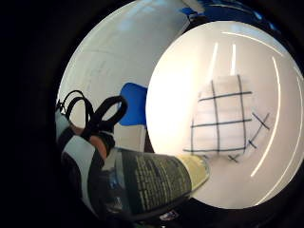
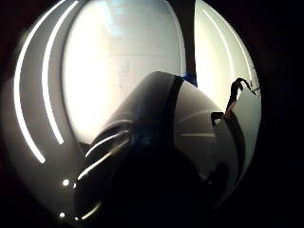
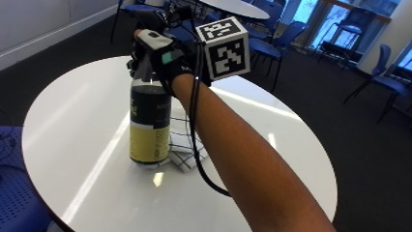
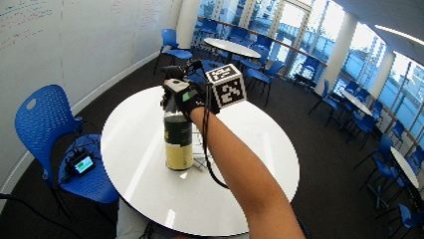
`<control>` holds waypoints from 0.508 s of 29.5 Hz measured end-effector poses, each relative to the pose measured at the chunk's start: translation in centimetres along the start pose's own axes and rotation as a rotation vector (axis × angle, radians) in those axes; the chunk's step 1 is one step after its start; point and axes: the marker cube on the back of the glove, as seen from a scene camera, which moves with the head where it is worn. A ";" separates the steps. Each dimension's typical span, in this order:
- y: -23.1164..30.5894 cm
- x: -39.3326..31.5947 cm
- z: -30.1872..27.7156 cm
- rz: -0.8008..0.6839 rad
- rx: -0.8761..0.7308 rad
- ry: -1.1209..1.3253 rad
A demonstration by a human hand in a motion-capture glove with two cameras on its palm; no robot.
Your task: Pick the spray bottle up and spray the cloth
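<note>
A spray bottle [image 3: 149,125] with a clear neck, a dark label and a yellow lower band stands upright near the middle of the round white table [image 3: 77,111]. My gloved right hand [image 3: 164,58] grips its top, fingers curled round the neck and sprayer. Its base is at the tabletop or just above it; I cannot tell which. A white cloth with dark grid lines [image 3: 186,154] lies flat on the table right behind the bottle, partly hidden by my forearm. In the little finger side palm view the bottle [image 1: 156,183] runs out from the palm, and the cloth [image 1: 223,118] lies beyond its base.
A blue chair [image 4: 50,124] stands at the table's left side with a small device [image 4: 83,163] on its seat. More tables and blue chairs [image 4: 232,47] fill the room behind. The table's edge [image 3: 325,183] curves round close to my forearm.
</note>
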 end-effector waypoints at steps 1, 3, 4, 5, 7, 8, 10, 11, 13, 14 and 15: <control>0.0 -0.3 0.1 -0.011 0.016 -0.021; 0.1 -0.8 0.2 -0.034 0.046 -0.061; 0.1 -1.0 0.2 -0.046 0.063 -0.079; 0.1 -1.3 0.2 -0.061 0.083 -0.097; 0.0 -1.8 0.2 -0.095 0.129 -0.127; 0.0 -2.0 0.2 -0.115 0.153 -0.140; -0.1 -2.3 0.1 -0.161 0.203 -0.160; -0.2 -2.4 0.0 -0.187 0.229 -0.168; -0.4 -2.4 -0.2 -0.242 0.285 -0.183; -0.5 -2.3 -0.3 -0.266 0.313 -0.190; -0.6 -2.1 -0.4 -0.285 0.338 -0.195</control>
